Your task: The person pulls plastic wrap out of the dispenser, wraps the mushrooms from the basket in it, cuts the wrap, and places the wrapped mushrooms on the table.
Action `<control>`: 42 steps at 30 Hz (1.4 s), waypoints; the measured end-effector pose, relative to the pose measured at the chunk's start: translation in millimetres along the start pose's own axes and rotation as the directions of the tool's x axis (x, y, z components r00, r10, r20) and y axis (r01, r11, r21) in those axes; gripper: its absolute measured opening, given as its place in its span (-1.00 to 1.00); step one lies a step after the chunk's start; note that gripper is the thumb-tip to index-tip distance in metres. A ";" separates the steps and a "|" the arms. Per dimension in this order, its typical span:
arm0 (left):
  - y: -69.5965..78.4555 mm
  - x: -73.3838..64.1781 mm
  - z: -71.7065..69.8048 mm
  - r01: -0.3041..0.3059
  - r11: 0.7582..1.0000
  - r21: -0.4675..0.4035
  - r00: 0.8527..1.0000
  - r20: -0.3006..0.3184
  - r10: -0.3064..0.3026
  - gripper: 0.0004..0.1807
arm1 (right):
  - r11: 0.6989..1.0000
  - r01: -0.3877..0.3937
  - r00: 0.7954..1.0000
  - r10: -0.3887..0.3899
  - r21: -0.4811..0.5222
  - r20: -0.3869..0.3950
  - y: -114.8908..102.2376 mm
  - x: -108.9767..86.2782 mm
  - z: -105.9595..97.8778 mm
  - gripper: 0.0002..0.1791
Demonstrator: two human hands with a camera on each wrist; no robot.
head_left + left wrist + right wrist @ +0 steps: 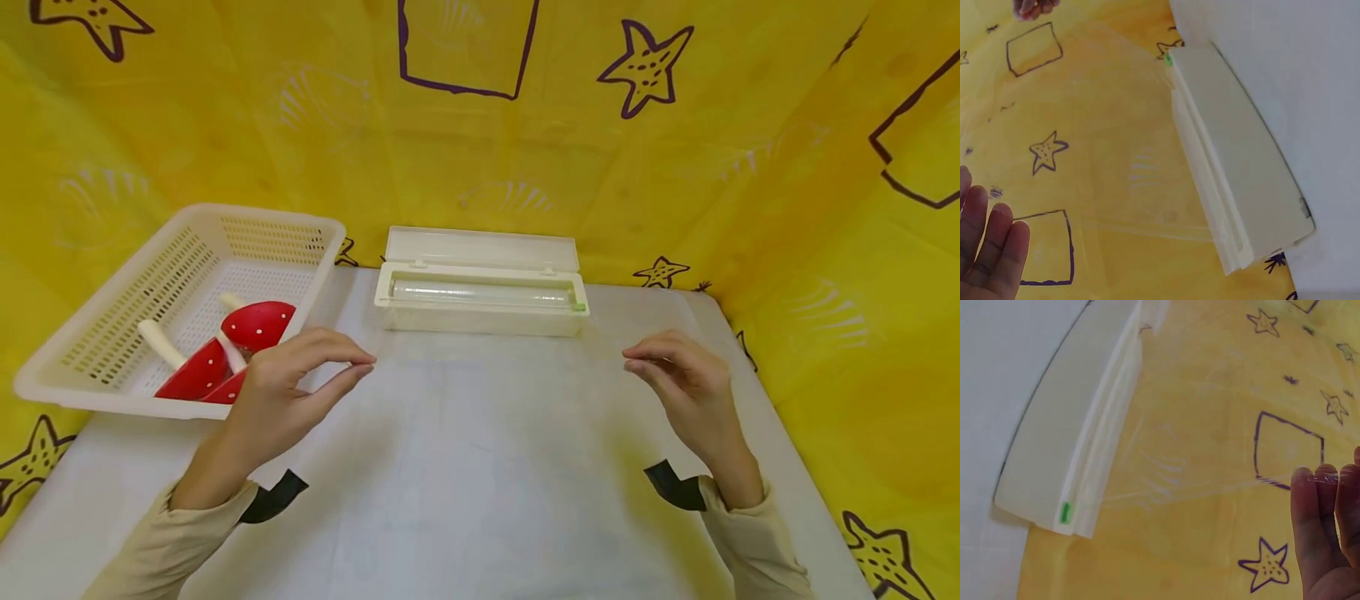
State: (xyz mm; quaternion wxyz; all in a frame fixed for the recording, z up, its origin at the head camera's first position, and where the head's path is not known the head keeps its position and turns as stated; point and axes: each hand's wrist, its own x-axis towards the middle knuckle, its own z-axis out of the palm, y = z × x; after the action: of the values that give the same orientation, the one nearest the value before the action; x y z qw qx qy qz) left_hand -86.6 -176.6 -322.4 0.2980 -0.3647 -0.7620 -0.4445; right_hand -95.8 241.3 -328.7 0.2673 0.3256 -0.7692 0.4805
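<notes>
A white cling film dispenser box [480, 321] stands at the back of the table with its lid [480, 248] raised. Inside it lies a roll of clear film [480, 293]. From the box a see-through sheet of cling film [1179, 450] stretches towards both hands, as the wrist views show. My left hand [281, 393] pinches one corner between thumb and fingertips, left of and nearer than the box. Level with it on the right, my right hand [690, 387] pinches the other corner. In the head view the sheet between the hands is barely visible.
A white perforated basket [45, 379] stands on the left, partly behind my left hand. It holds red, white-dotted ladles [258, 327] with pale handles. A yellow patterned cloth [480, 158] encloses the back and sides of the white table [487, 500].
</notes>
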 end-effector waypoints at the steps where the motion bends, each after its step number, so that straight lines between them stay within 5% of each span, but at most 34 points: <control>1: -0.1 -3.0 0.2 0.000 1.000 -0.004 1.000 0.007 0.000 -0.63 | 1.000 -0.011 1.000 0.010 0.008 0.008 0.0 -3.0 0.6 -0.75; 8: -3.3 -26.9 2.5 0.015 0.999 -0.051 0.997 0.070 -0.011 -0.67 | 0.997 -0.065 0.994 0.062 0.032 0.086 1.1 -23.1 5.8 -0.90; 15: -7.4 -47.5 4.5 0.040 0.997 -0.073 0.990 0.138 -0.030 -0.72 | 0.987 -0.161 0.966 0.159 -0.005 0.202 5.6 -40.1 8.7 -0.72; 20: -10.0 -60.7 7.0 0.140 0.987 -0.083 0.961 0.252 -0.116 -0.89 | 0.977 -0.208 0.945 0.212 -0.044 0.249 13.2 -53.2 13.3 -0.68; 24: -12.5 -70.3 11.2 0.219 0.973 -0.074 0.928 0.325 -0.184 -0.65 | 0.971 -0.235 0.935 0.237 -0.039 0.265 18.0 -65.1 18.6 -0.68; 31: -21.0 -86.7 22.2 0.234 0.969 -0.086 0.918 0.347 -0.191 -0.64 | 0.970 -0.240 0.934 0.241 -0.035 0.265 26.2 -83.3 30.3 -0.67; 42: -32.9 -102.2 34.3 0.280 0.959 -0.039 0.882 0.405 -0.241 -0.69 | 0.941 -0.331 0.886 0.334 -0.065 0.321 43.0 -101.2 35.3 -0.77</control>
State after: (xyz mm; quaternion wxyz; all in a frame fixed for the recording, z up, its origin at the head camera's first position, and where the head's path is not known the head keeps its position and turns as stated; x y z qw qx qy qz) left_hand -61.1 -186.7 -431.7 0.0573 -0.3552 -0.8262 -0.4335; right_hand -66.6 247.8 -440.2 0.0511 0.2632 -0.8491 0.4550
